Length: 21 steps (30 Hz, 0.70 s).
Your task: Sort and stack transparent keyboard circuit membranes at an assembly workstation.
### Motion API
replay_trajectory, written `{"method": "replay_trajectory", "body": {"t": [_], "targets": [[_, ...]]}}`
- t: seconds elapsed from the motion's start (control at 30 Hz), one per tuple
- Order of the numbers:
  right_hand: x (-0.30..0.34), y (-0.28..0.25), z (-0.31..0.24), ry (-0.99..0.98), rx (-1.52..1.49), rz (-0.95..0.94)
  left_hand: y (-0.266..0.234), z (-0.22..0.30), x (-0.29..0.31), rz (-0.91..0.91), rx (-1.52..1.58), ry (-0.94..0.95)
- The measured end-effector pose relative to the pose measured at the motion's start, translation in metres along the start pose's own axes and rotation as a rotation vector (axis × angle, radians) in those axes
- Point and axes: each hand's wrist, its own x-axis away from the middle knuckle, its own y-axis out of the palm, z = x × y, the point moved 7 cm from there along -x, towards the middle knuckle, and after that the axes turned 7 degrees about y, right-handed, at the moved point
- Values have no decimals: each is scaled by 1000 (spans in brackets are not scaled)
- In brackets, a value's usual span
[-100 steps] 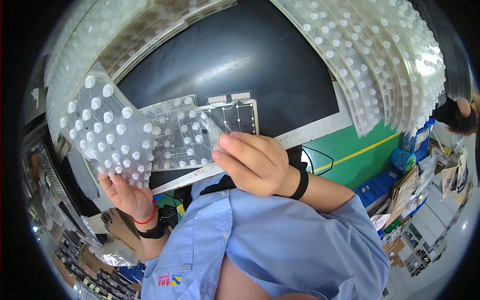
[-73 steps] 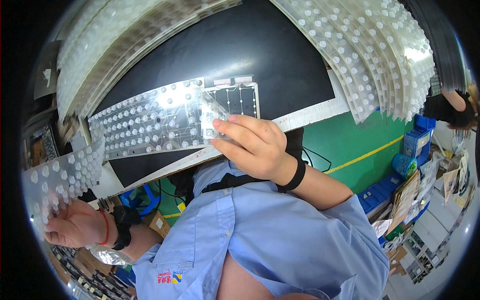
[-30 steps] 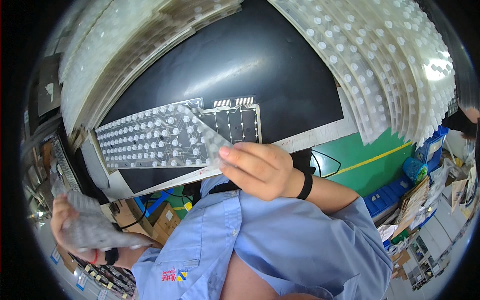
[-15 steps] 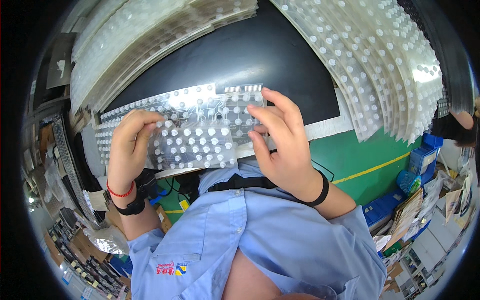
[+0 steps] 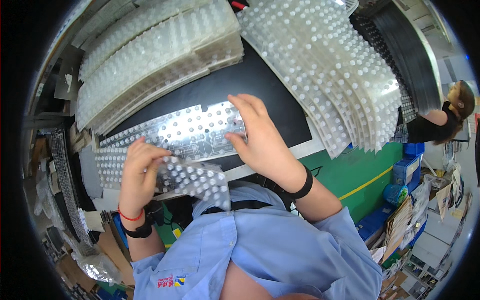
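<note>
Pinching dotted sheet [image 5: 202, 180] between fingers of left hand [image 5: 139, 174], at front edge of black mat [image 5: 280, 106]; with spread fingers of right hand [image 5: 262, 140] over right end of flat sheet [image 5: 192, 127] on mat.

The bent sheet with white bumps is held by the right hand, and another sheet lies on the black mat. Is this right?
Not quite: the head view shows the left hand holding the bent sheet, not the right hand. Another sheet does lie on the black mat.
</note>
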Motion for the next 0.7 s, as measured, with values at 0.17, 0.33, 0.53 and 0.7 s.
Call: {"method": "replay_trajectory", "body": {"t": [0.17, 0.33, 0.53, 0.7], "targets": [[5, 2, 4, 78, -228, -8, -1, 3, -6, 128, -16, -3], [23, -7, -6, -142, 80, 114, -10, 12, -14, 263, -107, 40], [39, 27, 2, 270, -509, -46, -14, 16, -1, 327, -156, 71], [31, 1, 16, 189, -735, 64, -65, -22, 53, 556, -213, -138]]}}
